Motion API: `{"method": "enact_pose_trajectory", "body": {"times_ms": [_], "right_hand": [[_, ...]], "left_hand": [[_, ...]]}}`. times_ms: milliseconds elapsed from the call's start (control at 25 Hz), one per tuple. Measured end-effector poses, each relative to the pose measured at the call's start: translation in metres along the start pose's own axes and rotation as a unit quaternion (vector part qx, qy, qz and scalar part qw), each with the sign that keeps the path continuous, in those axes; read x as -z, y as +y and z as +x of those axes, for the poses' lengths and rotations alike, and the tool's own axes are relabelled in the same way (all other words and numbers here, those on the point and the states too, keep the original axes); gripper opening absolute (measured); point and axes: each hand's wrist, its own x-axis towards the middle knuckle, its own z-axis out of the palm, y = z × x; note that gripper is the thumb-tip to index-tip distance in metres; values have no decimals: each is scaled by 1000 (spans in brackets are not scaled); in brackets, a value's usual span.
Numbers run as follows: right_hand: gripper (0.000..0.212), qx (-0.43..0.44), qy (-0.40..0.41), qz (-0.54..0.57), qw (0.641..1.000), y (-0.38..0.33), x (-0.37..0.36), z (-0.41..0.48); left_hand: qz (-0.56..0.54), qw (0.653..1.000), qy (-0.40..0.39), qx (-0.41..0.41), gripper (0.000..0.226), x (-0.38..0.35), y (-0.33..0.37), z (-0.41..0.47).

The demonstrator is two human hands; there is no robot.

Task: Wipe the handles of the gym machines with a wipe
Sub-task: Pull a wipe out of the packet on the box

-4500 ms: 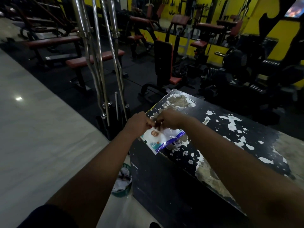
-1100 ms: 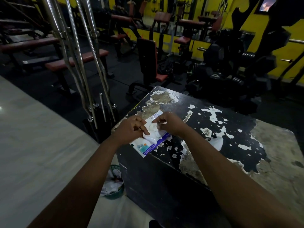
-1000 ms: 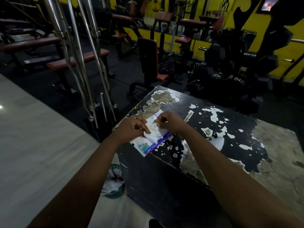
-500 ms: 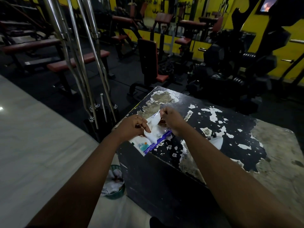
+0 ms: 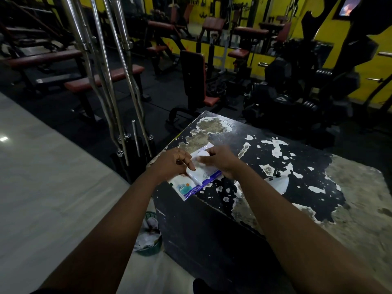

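We cannot tell whether the right hand (image 5: 220,162) pinches a wipe or the flap of the wipes pack (image 5: 199,177), which lies at the near corner of the black box (image 5: 314,164). The left hand (image 5: 171,164) grips the pack's edge. A green basket (image 5: 149,252) below holds crumpled white material.

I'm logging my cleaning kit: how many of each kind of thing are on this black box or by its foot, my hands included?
wipe pack: 1
white object: 1
green basket: 1
hands: 2, left hand and right hand, both on the wipe pack
total: 5
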Motion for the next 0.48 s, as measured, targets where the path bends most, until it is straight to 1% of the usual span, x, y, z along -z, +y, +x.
{"method": "enact_pose_trajectory", "body": {"times_ms": [80,120,200,240,280,320,360,400,480], "right_hand": [[24,-1,41,-44,998,1,-2,3],[21,5,49,-59,997,-1,-3,2],[22,19,56,-103,993,-7,-8,-1],[23,16,60,-86,994,-11,-8,-3],[24,-2,61,-21,998,-14,-5,-2],[26,-29,55,74,995,-16,-1,-1],[26,-51,46,171,983,-18,4,0],[26,-66,42,240,968,-17,8,1],[32,-77,38,274,958,-12,12,-1]], "left_hand": [[-7,1000,-1,6,49,0,1,1],[-18,1000,-1,7,53,-1,1,2],[-23,1000,1,2,56,-1,0,4],[-15,1000,1,-3,54,-1,0,4],[-4,1000,1,-6,51,-1,1,4],[11,1000,0,-7,47,-2,2,3],[24,1000,1,-8,43,-3,2,3],[28,1000,1,-1,40,-3,3,2],[-11,1000,6,28,34,-4,4,3]]}}
